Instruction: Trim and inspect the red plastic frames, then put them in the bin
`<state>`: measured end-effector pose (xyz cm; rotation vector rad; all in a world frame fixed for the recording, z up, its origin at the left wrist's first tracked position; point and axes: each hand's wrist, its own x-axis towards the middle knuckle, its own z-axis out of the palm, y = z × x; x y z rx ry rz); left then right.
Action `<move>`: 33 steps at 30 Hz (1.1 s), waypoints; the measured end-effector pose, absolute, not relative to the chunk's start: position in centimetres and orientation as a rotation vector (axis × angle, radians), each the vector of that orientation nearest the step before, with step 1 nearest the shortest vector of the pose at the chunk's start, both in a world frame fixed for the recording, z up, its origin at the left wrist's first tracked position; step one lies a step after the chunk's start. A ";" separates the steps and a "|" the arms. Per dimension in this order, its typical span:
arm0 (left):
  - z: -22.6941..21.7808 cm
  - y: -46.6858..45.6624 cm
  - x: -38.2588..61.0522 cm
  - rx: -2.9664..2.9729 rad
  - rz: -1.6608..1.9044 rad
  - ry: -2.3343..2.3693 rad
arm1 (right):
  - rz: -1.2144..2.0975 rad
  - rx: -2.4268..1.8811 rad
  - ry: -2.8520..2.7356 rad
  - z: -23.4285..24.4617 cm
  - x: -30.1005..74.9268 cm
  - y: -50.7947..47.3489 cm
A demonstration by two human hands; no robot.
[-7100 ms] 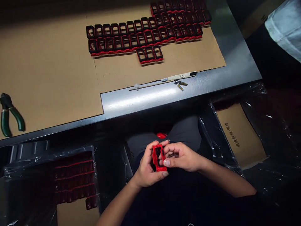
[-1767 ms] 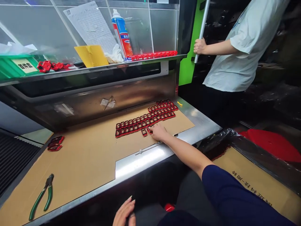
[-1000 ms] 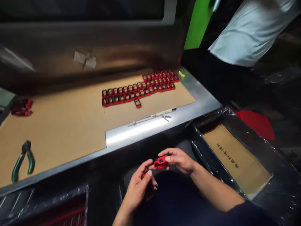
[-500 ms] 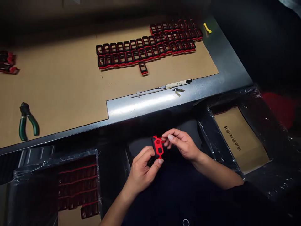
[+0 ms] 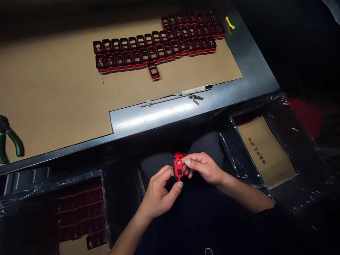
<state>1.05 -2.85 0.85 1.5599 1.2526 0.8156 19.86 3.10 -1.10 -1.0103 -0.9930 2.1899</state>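
My left hand (image 5: 160,191) is closed round a small red-and-black plastic frame (image 5: 177,168), thumb at its lower end and fingers behind it. The frame is held upright above my lap, red face toward me, with a round and a squarish opening. My right hand (image 5: 203,167) pinches at its upper right edge, thumb and index finger close together; the other fingers are curled partly behind it. A bit of red shows just behind the frame's top, its shape unclear. What exactly the right fingertips grip is partly hidden.
Rows of similar frames (image 5: 143,55) stand on cardboard (image 5: 66,95) on the metal table. Near its edge lie a craft knife (image 5: 195,90), a cotton-tipped stick (image 5: 148,103) and green-handled cutters (image 5: 14,140). Plastic-lined boxes flank me, the left holding frames (image 5: 79,212), the right cardboard (image 5: 265,152).
The view has shifted, so the table things sit further left. My right fingers have come closer to the frame and now touch its edge. My left hand keeps its hold.
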 end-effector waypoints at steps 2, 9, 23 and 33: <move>0.9 -2.8 1.0 1.568 0.805 1.254 | 2.204 -1.025 -0.966 -1.2 19.9 3.1; 0.8 -2.9 1.0 1.617 0.759 1.304 | 2.247 -1.066 -0.934 -0.8 19.5 3.1; -0.1 -3.4 0.5 0.838 0.776 1.348 | 1.396 -0.899 -1.721 -0.1 19.8 2.8; 1.3 -2.5 1.3 0.955 0.781 1.422 | 1.168 -0.782 -1.855 -1.5 20.0 2.6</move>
